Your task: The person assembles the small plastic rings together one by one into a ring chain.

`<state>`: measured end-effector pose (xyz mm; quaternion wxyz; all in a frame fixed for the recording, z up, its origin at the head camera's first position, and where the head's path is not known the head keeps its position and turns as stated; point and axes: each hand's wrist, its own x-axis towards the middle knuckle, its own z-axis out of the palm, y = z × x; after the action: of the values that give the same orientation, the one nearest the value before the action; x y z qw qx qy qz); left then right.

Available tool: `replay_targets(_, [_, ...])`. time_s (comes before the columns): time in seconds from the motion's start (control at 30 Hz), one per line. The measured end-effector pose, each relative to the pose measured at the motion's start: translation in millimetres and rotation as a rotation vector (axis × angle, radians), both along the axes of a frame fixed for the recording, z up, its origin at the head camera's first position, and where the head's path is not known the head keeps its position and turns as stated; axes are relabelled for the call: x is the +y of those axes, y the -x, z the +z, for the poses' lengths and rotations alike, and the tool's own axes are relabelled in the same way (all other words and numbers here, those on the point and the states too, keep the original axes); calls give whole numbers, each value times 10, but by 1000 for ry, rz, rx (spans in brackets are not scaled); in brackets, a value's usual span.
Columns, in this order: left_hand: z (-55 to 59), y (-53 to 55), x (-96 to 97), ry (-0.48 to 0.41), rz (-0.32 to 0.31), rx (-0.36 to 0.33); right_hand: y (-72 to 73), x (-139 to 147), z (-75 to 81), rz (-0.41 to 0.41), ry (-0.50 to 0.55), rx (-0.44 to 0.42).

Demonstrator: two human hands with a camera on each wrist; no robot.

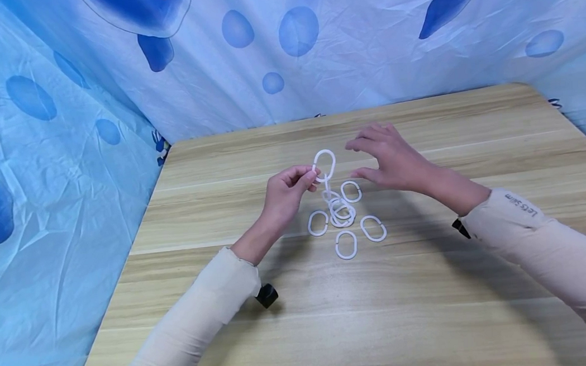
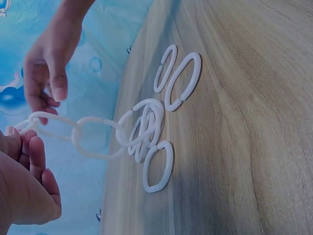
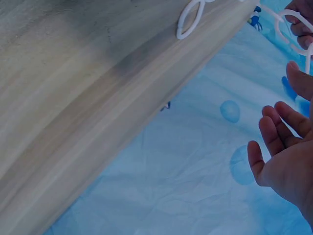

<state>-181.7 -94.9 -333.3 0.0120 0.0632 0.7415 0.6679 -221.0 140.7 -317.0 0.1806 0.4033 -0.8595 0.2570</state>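
My left hand (image 1: 284,193) pinches the top link of a white plastic chain (image 1: 326,151) between thumb and fingers, holding it up above the table. Several oval links hang from it, and the lower ones lie heaped on the tabletop. The left wrist view shows the linked part running from the left fingertips down to the heap. My right hand (image 1: 394,157) hovers to the right of the raised link, fingers apart and bent a little, with nothing in them. Around the heap lie several loose white links (image 1: 347,258), each with a small gap in its side.
The wood-grain table (image 1: 407,321) fills the area under both arms. A blue patterned curtain (image 1: 356,61) hangs behind its far edge and along the left side. A small black device (image 1: 267,295) sits under the left sleeve, with another (image 1: 461,228) under the right.
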Motion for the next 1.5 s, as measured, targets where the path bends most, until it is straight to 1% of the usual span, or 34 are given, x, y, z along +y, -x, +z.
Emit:
replay_targets(0.2, [-1, -6, -3, 3, 2, -8, 46, 4, -63, -46, -103, -148])
replay_targets(0.33, [-1, -8, -14, -1, 3, -9, 76, -2, -121, -62, -155, -207])
replay_targets(0.47, [-3, -10, -23, 5, 0, -7, 93, -17, -194, -58, -184, -241])
replay_targets(0.73, [-7, -8, -29, 11, -5, -2, 118, -51, -339, -27, -249, -269])
replay_targets(0.93, [-3, -8, -32, 17, -6, -4, 140, -90, -424, -29, -324, -318])
replay_targets(1.17, [-6, -5, -23, 22, -10, -8, 153, -106, -531, -18, -400, -326])
replay_targets(1.33, [-11, -3, -20, 16, -16, -14, 148, -90, -569, -19, -401, -333])
replay_targets(1.5, [-18, 1, -19, 17, -15, -12, 156, -107, -594, -8, -378, -307])
